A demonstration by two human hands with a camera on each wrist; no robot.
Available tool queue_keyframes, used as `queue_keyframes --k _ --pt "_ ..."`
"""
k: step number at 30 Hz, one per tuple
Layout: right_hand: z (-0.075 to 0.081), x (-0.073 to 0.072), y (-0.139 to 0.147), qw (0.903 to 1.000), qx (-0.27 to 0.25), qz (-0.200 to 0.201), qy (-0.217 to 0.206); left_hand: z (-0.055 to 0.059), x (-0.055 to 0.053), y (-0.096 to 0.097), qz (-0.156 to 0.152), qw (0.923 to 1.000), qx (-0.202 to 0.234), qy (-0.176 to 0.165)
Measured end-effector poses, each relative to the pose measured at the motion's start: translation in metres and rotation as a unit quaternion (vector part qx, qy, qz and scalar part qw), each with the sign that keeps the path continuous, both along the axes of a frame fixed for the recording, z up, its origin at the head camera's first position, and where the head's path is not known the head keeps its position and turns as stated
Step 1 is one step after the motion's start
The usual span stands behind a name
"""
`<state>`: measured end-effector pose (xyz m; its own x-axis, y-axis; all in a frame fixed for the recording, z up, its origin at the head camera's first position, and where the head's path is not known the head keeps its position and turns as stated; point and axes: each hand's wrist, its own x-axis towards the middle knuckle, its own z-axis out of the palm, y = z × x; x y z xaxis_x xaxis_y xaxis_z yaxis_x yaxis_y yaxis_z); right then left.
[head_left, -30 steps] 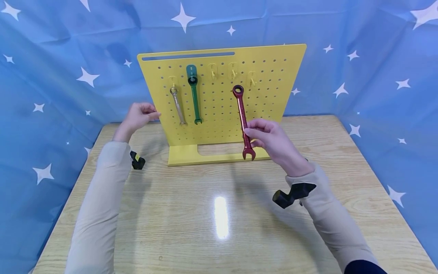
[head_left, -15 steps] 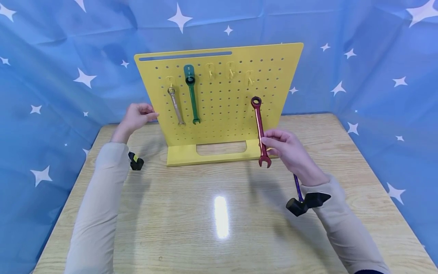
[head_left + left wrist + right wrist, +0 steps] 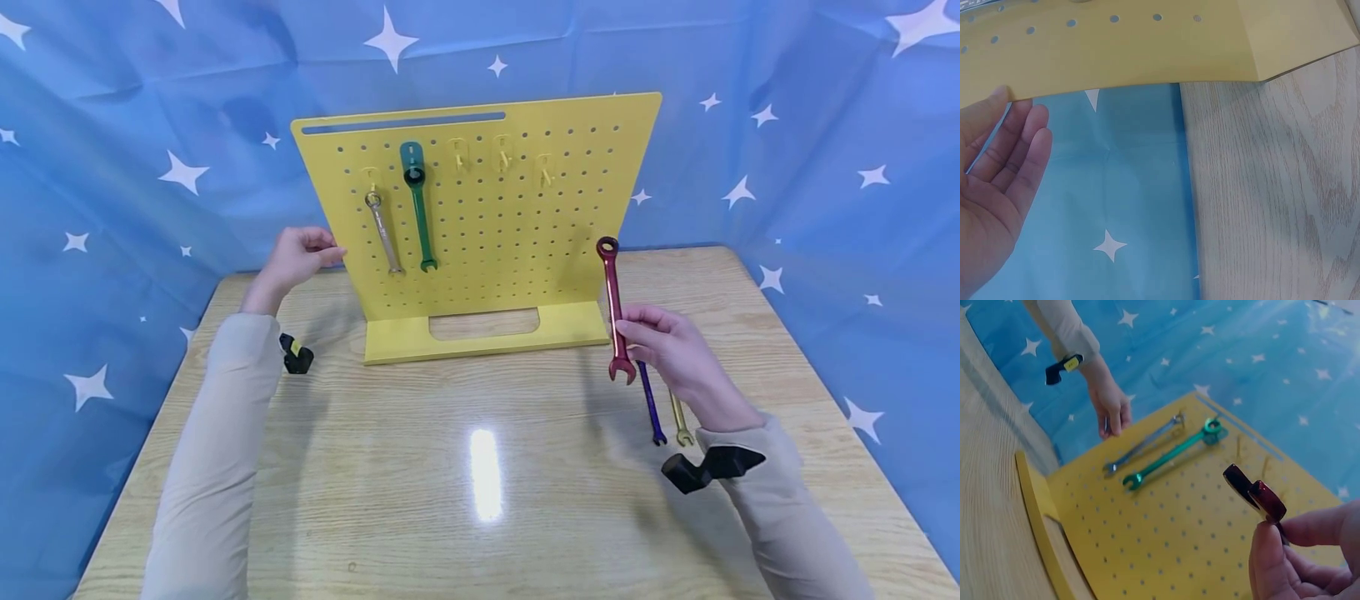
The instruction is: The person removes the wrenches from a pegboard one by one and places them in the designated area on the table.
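My right hand pinches a red combination wrench near its open end, ring end up, just beyond the pegboard's right edge. In the right wrist view the red wrench sits between thumb and fingers. At the left edge of the yellow pegboard, my left hand pinches the board, with the thumb on its face in the left wrist view. A silver wrench and a green wrench hang on the board. Below my right hand, a purple wrench and a gold wrench lie partly hidden.
Three yellow hooks stick out of the board to the right of the green wrench. The board's base stands on a wooden table. A blue star-patterned cloth hangs behind.
My right hand has carried the red wrench rightward and down, away from the front of the pegboard. The purple and gold wrenches have come into sight. My left hand stays at the board's edge.
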<state>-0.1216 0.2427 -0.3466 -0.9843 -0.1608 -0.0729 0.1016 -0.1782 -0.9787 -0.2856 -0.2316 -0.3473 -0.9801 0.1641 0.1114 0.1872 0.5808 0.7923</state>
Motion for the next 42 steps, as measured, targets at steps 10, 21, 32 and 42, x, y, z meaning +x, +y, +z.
queue_keyframes --k 10,21,32,42 --pt "-0.018 0.014 0.039 0.9999 0.005 -0.015 -0.007 0.001 0.000 0.000 0.004 1.0000 0.001 0.001" --pt "-0.033 0.020 0.075 0.9988 0.021 -0.034 -0.029 0.003 0.001 0.002 0.005 1.0000 0.004 0.000" --pt "-0.052 0.024 0.098 0.9954 0.038 -0.054 -0.069 0.001 0.001 0.003 0.000 1.0000 0.007 0.000" --pt "-0.072 0.032 0.119 0.9907 0.075 -0.062 -0.095 0.001 0.001 0.002 0.003 1.0000 0.008 0.000"
